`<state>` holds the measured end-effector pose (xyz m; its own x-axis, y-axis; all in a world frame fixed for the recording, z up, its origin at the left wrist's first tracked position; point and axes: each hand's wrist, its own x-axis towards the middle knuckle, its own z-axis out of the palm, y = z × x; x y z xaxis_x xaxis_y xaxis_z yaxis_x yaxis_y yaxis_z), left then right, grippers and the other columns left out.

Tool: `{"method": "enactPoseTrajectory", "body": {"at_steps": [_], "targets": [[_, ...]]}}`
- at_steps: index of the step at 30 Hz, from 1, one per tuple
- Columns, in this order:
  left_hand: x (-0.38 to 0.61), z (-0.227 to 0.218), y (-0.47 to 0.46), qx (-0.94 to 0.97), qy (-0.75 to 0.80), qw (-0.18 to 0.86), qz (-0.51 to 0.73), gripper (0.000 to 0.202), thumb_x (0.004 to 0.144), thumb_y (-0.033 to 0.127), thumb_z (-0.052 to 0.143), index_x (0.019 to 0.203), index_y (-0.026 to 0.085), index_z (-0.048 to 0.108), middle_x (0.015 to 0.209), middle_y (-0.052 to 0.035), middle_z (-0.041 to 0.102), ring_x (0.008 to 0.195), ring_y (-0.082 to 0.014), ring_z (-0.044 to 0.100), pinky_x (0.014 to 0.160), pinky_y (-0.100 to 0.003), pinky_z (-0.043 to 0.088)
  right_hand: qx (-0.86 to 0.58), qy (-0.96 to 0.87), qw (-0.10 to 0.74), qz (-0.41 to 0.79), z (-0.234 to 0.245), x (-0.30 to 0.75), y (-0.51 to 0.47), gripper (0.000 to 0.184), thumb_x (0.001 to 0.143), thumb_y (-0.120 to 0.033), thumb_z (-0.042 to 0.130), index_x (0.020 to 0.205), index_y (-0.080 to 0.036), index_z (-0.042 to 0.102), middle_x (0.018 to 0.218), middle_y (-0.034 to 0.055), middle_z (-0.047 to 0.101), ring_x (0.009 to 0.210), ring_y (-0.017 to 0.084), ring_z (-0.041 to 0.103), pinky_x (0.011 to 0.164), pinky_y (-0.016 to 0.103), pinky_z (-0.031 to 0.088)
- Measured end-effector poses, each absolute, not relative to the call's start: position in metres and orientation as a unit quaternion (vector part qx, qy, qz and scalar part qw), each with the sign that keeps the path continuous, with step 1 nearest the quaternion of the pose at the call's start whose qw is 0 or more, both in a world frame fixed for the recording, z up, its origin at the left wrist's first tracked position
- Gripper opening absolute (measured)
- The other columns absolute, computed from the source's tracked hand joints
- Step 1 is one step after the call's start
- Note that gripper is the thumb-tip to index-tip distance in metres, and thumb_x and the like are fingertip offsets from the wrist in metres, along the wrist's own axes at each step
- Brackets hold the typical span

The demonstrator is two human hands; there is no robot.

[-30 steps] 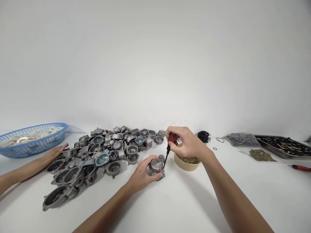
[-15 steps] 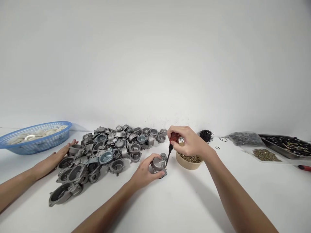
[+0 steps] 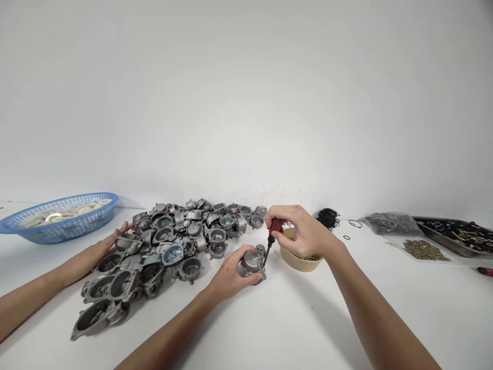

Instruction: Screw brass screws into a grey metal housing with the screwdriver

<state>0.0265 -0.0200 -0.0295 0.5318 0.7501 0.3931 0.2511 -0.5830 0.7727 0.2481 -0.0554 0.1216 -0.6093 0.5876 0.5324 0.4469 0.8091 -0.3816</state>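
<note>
Screwdriver [image 3: 270,237] leaning toward one o'clock, tip hidden at casting [image 3: 252,263]; right hand [image 3: 302,232] pinching handle, left hand [image 3: 231,272] gripping casting.

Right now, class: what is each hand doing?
Left hand: closed on the metal housing.
Right hand: closed on the red-handled screwdriver.

Red tool [image 3: 484,271] cut off by the right edge, metal tray [image 3: 454,237] contents too small to tell, screwdriver [image 3: 270,237] handle mostly hidden inside the right hand [image 3: 304,232], co-worker's forearm [image 3: 34,295] cut by the left edge
</note>
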Motion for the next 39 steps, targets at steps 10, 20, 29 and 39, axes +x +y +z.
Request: {"method": "enactPoseTrajectory", "body": {"at_steps": [10, 20, 29, 39], "targets": [[0.0265, -0.0267, -0.0226, 0.810, 0.317, 0.327, 0.370, 0.040, 0.080, 0.028, 0.073, 0.116, 0.024, 0.056, 0.110, -0.0034, 0.065, 0.097, -0.0223, 0.062, 0.088, -0.033, 0.047, -0.283, -0.897, 0.325, 0.093, 0.1229, 0.2467, -0.0575, 0.018, 0.080, -0.008, 0.049, 0.089, -0.022, 0.054, 0.080, -0.0007, 0.058, 0.066, 0.012, 0.050, 0.063, 0.026, 0.043], [0.0265, -0.0278, -0.0212, 0.810, 0.315, 0.321, 0.375, 0.041, 0.079, 0.028, 0.074, 0.116, 0.025, 0.056, 0.111, -0.0032, 0.065, 0.099, -0.0226, 0.061, 0.088, -0.032, 0.046, -0.299, -0.885, 0.349, 0.071, 0.1222, 0.2460, -0.0579, 0.017, 0.079, -0.006, 0.050, 0.086, -0.022, 0.053, 0.077, -0.0012, 0.057, 0.065, 0.012, 0.049, 0.061, 0.026, 0.040], [0.0266, -0.0289, -0.0210, 0.812, 0.312, 0.324, 0.373, 0.042, 0.080, 0.027, 0.075, 0.117, 0.025, 0.055, 0.112, -0.0027, 0.065, 0.100, -0.0218, 0.061, 0.090, -0.032, 0.046, -0.311, -0.882, 0.347, 0.074, 0.1184, 0.2464, -0.0531, 0.020, 0.076, -0.004, 0.050, 0.085, -0.022, 0.053, 0.076, -0.0027, 0.056, 0.064, 0.011, 0.048, 0.059, 0.025, 0.038], [0.0259, -0.0270, -0.0224, 0.811, 0.316, 0.325, 0.371, 0.041, 0.080, 0.027, 0.074, 0.116, 0.025, 0.055, 0.111, -0.0022, 0.064, 0.099, -0.0212, 0.061, 0.089, -0.031, 0.045, -0.326, -0.876, 0.346, 0.080, 0.1158, 0.2493, -0.0493, 0.023, 0.075, -0.002, 0.049, 0.086, -0.023, 0.051, 0.075, -0.0037, 0.055, 0.064, 0.011, 0.047, 0.059, 0.024, 0.039]]}}
